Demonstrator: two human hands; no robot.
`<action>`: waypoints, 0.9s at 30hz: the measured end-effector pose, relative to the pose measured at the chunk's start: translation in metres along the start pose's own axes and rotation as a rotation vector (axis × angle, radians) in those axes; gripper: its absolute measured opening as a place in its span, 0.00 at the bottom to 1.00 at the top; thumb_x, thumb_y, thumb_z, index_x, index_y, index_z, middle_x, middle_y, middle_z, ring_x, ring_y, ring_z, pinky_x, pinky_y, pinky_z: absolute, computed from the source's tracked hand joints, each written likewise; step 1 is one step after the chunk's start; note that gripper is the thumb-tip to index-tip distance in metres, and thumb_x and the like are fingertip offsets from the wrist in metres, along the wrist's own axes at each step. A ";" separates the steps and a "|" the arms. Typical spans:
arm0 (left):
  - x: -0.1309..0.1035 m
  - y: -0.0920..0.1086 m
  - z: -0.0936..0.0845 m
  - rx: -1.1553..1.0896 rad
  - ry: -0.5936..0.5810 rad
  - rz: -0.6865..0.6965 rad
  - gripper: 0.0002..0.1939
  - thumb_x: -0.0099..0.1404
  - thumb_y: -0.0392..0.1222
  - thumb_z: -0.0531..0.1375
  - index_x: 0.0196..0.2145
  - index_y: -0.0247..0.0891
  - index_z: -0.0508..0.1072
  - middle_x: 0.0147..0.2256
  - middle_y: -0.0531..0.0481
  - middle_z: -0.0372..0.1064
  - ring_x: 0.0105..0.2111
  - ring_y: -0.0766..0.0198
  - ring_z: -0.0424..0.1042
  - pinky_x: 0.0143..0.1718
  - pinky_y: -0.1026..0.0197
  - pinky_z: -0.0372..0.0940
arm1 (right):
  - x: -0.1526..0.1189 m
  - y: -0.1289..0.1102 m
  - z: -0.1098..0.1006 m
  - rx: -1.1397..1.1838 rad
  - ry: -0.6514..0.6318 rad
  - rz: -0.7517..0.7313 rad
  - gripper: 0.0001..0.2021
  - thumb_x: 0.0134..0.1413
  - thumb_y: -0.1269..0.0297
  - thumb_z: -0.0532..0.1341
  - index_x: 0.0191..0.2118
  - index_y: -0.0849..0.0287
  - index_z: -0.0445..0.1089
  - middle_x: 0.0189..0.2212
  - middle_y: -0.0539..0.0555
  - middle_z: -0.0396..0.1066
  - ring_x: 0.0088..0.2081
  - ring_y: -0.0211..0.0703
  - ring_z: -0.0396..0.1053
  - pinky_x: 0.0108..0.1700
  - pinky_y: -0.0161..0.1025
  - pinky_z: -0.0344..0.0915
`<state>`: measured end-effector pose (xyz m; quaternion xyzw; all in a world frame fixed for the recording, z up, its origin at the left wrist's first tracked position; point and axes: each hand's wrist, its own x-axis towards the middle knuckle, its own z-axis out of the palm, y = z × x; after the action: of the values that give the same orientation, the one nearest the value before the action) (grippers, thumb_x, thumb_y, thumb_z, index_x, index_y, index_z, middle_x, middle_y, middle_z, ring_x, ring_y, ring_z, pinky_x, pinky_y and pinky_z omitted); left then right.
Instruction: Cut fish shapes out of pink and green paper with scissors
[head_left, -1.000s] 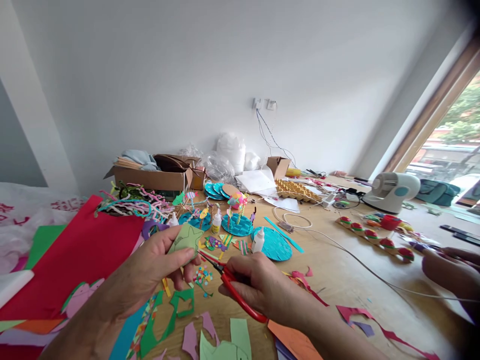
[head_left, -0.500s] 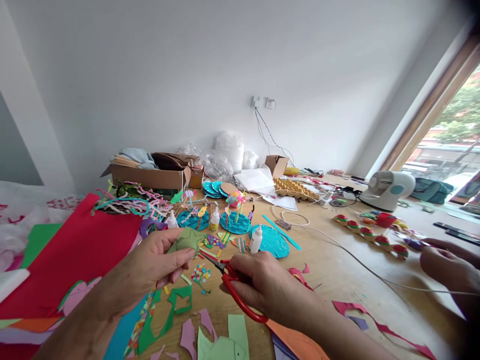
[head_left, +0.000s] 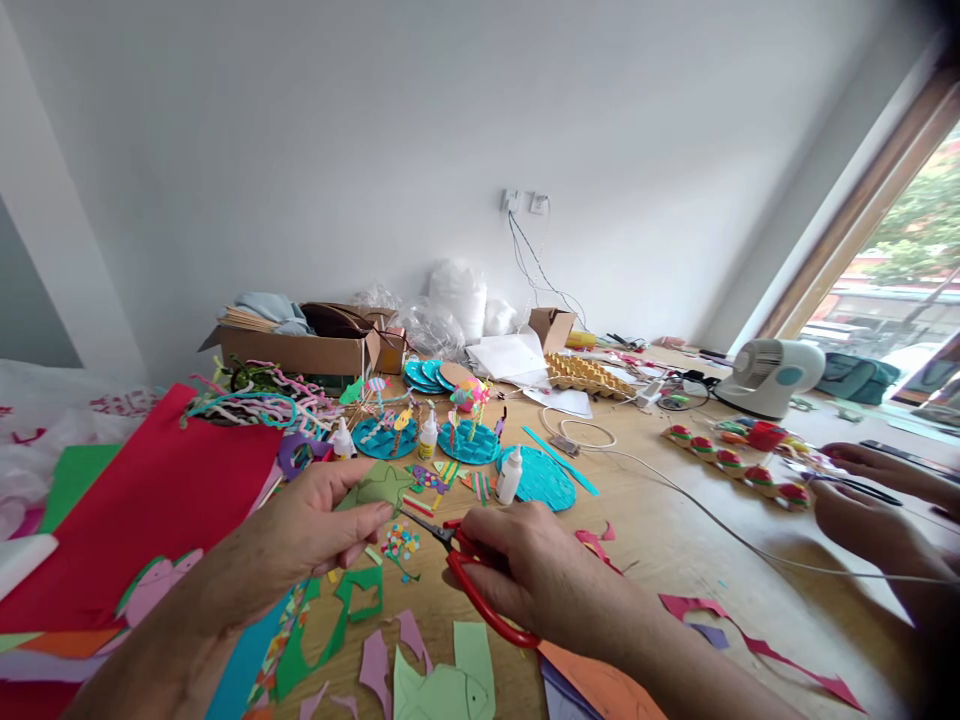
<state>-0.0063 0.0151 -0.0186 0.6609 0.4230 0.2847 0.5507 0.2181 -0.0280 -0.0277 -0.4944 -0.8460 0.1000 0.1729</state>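
Between the thumb and fingers of my left hand point(head_left: 330, 520) is a piece of green paper point(head_left: 384, 486) with a shape drawn on it in dark lines. My right hand point(head_left: 525, 565) grips red-handled scissors point(head_left: 480, 600), their blades pointing left toward the paper's lower edge. Beneath the blade tips lies a small heap of coloured paper dots point(head_left: 400, 541). Light green paper with a fish drawn on it point(head_left: 442, 690) lies at the front, close to pink scraps point(head_left: 375, 670) and a cut green sheet point(head_left: 315, 640).
White glue bottles point(head_left: 510, 475) stand by blue painted discs point(head_left: 544, 480). Red paper point(head_left: 150, 490) covers the left side. A white cable point(head_left: 697, 505) crosses the table. At right, another person's hands point(head_left: 862, 520) work near a caterpillar-like row of egg cups point(head_left: 729, 464) and a fan point(head_left: 769, 378).
The green paper has tilted slightly in my left hand, while the scissors stay almost in place. The other person's hands have shifted left, and dark-handled scissors now show there.
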 end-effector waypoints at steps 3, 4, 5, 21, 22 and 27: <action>-0.001 0.002 0.001 -0.016 -0.011 0.009 0.11 0.57 0.49 0.61 0.25 0.40 0.67 0.18 0.61 0.57 0.17 0.72 0.50 0.17 0.68 0.43 | 0.000 0.000 -0.001 0.014 -0.009 0.004 0.11 0.56 0.66 0.63 0.24 0.61 0.66 0.18 0.44 0.56 0.21 0.32 0.51 0.24 0.33 0.43; -0.001 0.002 0.002 -0.016 -0.017 0.010 0.11 0.56 0.49 0.61 0.25 0.40 0.67 0.18 0.61 0.57 0.17 0.72 0.50 0.17 0.68 0.43 | 0.000 -0.001 -0.001 0.020 -0.011 0.002 0.11 0.56 0.66 0.63 0.24 0.61 0.66 0.18 0.44 0.56 0.21 0.32 0.51 0.24 0.33 0.43; -0.001 0.002 0.002 -0.016 -0.023 0.011 0.11 0.56 0.49 0.61 0.25 0.40 0.67 0.18 0.61 0.56 0.17 0.73 0.49 0.17 0.68 0.42 | 0.000 -0.001 -0.001 0.025 -0.014 -0.002 0.11 0.56 0.66 0.63 0.24 0.60 0.66 0.18 0.44 0.56 0.20 0.32 0.51 0.24 0.33 0.43; -0.001 0.002 0.001 -0.037 0.002 0.017 0.11 0.57 0.47 0.62 0.25 0.39 0.67 0.18 0.61 0.57 0.18 0.73 0.52 0.19 0.67 0.44 | -0.001 0.000 -0.002 0.035 -0.039 0.003 0.11 0.58 0.65 0.62 0.25 0.60 0.65 0.19 0.45 0.59 0.21 0.32 0.53 0.24 0.33 0.43; -0.001 0.003 0.001 -0.031 0.002 0.019 0.11 0.57 0.47 0.61 0.24 0.39 0.67 0.18 0.61 0.57 0.17 0.73 0.51 0.18 0.67 0.44 | -0.001 -0.001 -0.003 0.034 -0.038 0.002 0.11 0.58 0.65 0.62 0.25 0.60 0.65 0.19 0.45 0.59 0.21 0.32 0.53 0.24 0.34 0.43; -0.001 0.003 0.002 -0.024 0.006 0.006 0.10 0.56 0.47 0.61 0.24 0.39 0.67 0.18 0.62 0.58 0.17 0.74 0.52 0.18 0.68 0.45 | -0.001 -0.001 -0.004 0.022 -0.041 0.000 0.11 0.57 0.66 0.62 0.25 0.60 0.65 0.19 0.45 0.60 0.21 0.31 0.53 0.24 0.33 0.43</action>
<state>-0.0044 0.0130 -0.0156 0.6545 0.4193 0.2933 0.5566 0.2192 -0.0296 -0.0239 -0.4902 -0.8483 0.1193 0.1609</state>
